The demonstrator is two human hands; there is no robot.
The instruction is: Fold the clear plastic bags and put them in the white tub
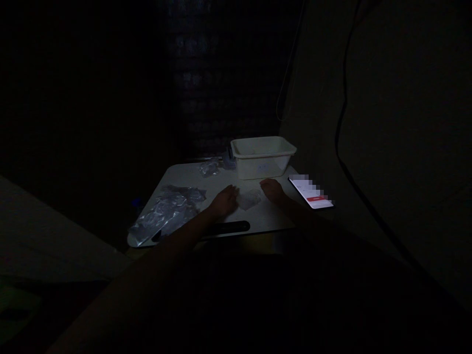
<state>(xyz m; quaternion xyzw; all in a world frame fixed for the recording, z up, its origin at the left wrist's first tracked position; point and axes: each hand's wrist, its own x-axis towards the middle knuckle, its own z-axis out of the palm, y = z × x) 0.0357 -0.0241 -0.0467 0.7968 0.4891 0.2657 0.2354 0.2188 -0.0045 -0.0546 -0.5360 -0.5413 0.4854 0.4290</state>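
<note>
In such dim light, the loosely curled left hand (224, 201) and right hand (272, 190), any grip unclear, could miss or crumple the small, clear, thin plastic piece (250, 198) between them.

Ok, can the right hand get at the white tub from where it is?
Probably yes. The right hand is just in front of the tub, with nothing visible between them, and the tub's top looks open. Too dark to tell what's inside.

We could pass along the right part of the bench's (271, 219) near edge; the white tub (260, 168) blocks the far edge, plastic bags (167, 210) the near-left corner.
</note>
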